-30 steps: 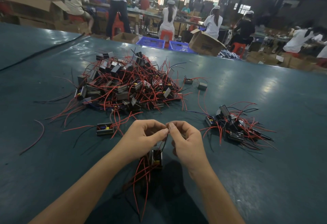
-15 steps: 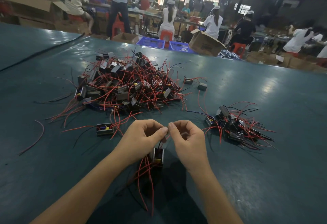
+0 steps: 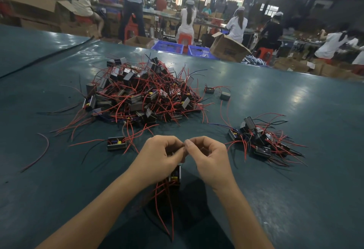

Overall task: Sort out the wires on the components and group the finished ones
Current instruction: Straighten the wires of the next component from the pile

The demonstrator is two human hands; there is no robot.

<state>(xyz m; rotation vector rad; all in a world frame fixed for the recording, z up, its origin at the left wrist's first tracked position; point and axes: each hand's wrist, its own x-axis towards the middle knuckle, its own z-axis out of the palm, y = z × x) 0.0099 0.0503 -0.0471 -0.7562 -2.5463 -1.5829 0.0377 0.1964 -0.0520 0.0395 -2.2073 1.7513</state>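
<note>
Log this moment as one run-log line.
left hand, right hand: pinching wires | component: below hands | small pile: right | large pile: ahead-left

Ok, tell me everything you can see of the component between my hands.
The component is a small dark box with an open face showing a yellow part inside. It sits upright below the left hand and right hand, which pinch a thin wire rising from it. Its red wires trail toward the camera over the green table. Whether it touches the table is unclear.
</note>
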